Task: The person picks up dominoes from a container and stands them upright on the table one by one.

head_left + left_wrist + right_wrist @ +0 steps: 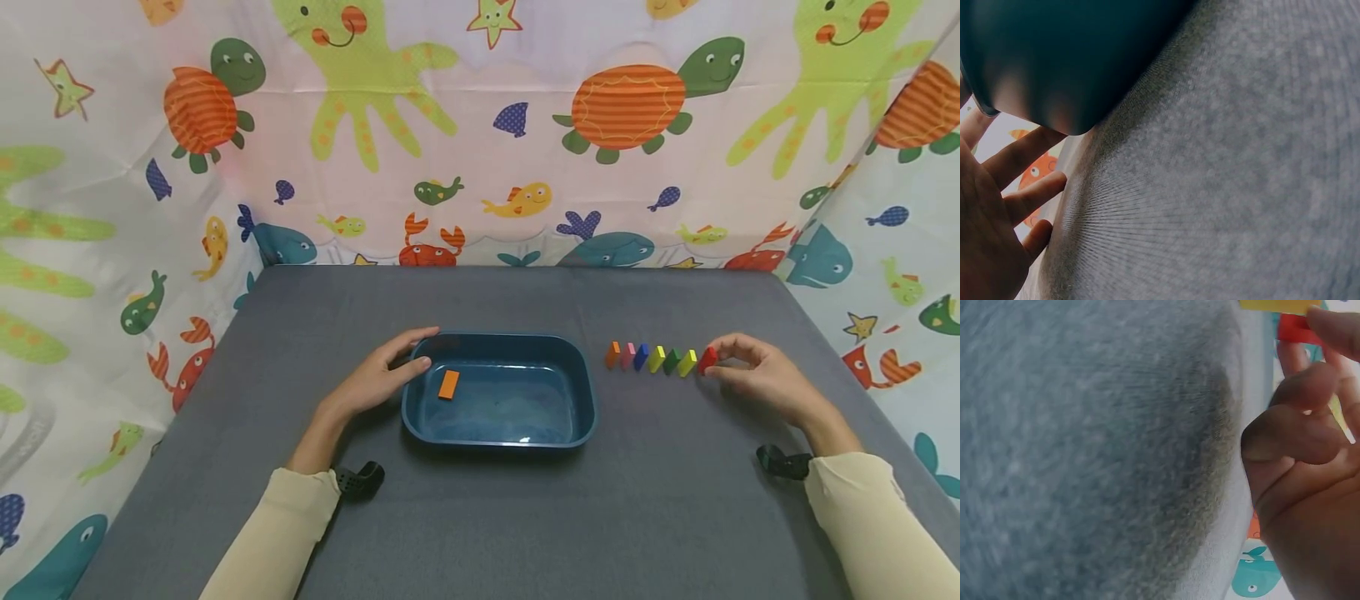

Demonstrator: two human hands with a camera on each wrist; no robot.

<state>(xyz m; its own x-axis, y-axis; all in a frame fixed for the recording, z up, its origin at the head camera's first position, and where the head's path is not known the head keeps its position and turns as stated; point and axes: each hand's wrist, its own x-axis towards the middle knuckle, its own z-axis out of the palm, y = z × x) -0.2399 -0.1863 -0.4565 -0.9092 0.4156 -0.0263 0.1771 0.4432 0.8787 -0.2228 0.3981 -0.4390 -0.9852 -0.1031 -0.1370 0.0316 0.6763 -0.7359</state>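
Observation:
In the head view, my left hand (382, 372) rests at the left side of a dark blue tray (498, 443), its thumb by the rim and a finger reaching along the far corner. The left wrist view shows its fingers (1034, 199) spread and fairly straight beside the tray's outer wall. One orange domino (448, 385) lies inside the tray. Off to the right, my right hand (768, 379) pinches a red domino (707, 360) between thumb and fingertips. That piece stands at the right end of a row of upright dominoes, just beside a yellow domino (687, 362).
Leftward from there, the row has a green domino (672, 361), another yellow one (657, 359), a blue one (641, 357), a pink one (627, 356) and an orange one (612, 354). A grey cloth (510, 525) covers the table; a printed curtain (480, 150) surrounds it.

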